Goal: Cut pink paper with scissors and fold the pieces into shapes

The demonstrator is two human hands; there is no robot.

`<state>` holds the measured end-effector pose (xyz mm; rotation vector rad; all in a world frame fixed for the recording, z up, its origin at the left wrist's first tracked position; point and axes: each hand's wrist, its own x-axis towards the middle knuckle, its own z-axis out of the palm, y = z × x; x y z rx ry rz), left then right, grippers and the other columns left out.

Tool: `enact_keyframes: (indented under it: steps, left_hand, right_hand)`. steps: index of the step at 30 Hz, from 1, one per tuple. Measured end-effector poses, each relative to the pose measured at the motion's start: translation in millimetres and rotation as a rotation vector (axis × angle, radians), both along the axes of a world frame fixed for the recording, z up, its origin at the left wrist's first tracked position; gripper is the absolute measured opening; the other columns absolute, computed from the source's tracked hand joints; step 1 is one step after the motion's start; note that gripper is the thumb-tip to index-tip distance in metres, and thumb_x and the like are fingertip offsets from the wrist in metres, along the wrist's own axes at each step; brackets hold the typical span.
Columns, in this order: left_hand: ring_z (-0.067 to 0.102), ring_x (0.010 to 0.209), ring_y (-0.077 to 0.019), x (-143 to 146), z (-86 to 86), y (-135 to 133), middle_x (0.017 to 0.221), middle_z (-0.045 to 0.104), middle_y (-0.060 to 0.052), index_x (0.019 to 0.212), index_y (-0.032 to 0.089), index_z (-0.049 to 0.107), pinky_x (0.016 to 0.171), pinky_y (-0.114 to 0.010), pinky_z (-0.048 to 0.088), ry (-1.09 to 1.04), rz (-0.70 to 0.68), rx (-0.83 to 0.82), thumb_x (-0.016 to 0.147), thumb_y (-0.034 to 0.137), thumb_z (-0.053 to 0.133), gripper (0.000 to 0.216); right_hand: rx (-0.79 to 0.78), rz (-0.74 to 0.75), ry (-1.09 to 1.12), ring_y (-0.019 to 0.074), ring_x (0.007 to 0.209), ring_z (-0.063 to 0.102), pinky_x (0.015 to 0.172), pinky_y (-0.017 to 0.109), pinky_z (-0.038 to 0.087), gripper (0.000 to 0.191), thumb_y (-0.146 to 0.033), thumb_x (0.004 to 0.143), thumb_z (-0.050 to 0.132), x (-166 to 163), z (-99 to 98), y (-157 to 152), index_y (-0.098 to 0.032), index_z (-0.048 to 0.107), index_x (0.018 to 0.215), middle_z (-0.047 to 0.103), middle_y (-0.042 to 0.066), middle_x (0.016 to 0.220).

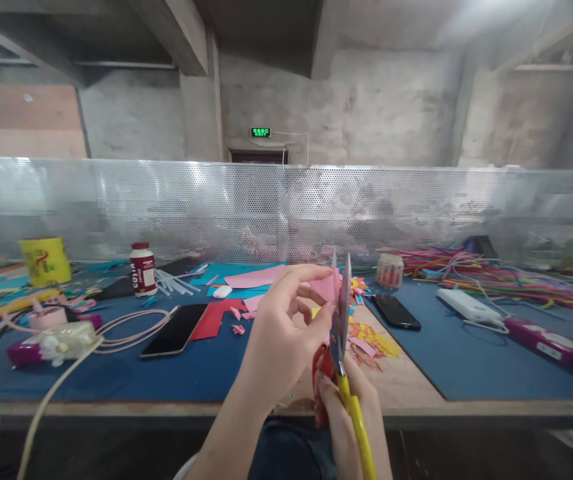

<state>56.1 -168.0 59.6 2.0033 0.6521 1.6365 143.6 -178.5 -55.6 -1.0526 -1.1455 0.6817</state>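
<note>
In front of me, the left hand (286, 330) pinches a small pink paper (322, 287) between thumb and fingers, raised above the workbench (411, 392), its edge at the parted blades of the scissors (340, 333). The right hand (349, 417) is wrapped around the red and yellow handles. Yellow and orange scraps (385, 344) lie beyond, with a black phone (396, 312) to their right.

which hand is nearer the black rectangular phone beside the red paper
Left: the left hand is right of the phone; the right hand is lower, farther right.
</note>
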Motion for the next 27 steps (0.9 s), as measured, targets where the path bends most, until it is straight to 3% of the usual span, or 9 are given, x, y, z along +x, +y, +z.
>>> enact_keyframes:
  steps: [5,13,20,27]
  left_hand:
    - [0.055,0.074,-0.0093,0.5,0.5,1.6,0.101,0.057,-0.002,0.100,0.022,0.056,0.058,-0.019,0.048,-0.031,0.015,-0.003,0.077,0.015,0.053,0.024]
    - [0.056,0.077,-0.0102,-0.7,0.0,1.0,0.097,0.059,-0.001,0.097,0.023,0.057,0.060,-0.019,0.049,-0.059,0.037,-0.038,0.077,0.017,0.054,0.022]
    - [0.056,0.077,-0.0104,-1.7,0.2,-0.1,0.097,0.059,-0.001,0.098,0.024,0.057,0.060,-0.019,0.049,-0.069,0.064,-0.053,0.076,0.018,0.055,0.023]
    - [0.054,0.068,-0.0088,-2.0,1.3,-3.5,0.092,0.059,-0.001,0.098,0.024,0.057,0.055,-0.020,0.048,-0.042,0.041,-0.055,0.077,0.017,0.054,0.022]
  right_hand:
    - [0.033,-0.028,0.011,0.0077,0.036,0.039,0.038,0.019,0.034,0.012,-0.027,0.071,0.046,-2.3,2.4,-1.7,-0.017,0.050,0.076,0.043,-0.006,0.048]
    - [0.011,0.069,0.102,0.0053,0.035,0.032,0.033,0.017,0.026,0.010,-0.025,0.069,0.048,-5.6,2.4,-2.5,-0.018,0.048,0.076,0.040,-0.007,0.050]
    - [-0.004,0.129,0.086,0.0052,0.035,0.034,0.039,0.018,0.037,0.013,-0.026,0.069,0.050,-0.2,-13.7,7.8,-0.018,0.048,0.079,0.044,-0.007,0.053]
    - [0.000,0.098,0.087,0.0058,0.035,0.035,0.035,0.017,0.033,0.014,-0.028,0.071,0.049,-2.2,-10.0,5.9,-0.017,0.049,0.081,0.045,-0.006,0.053]
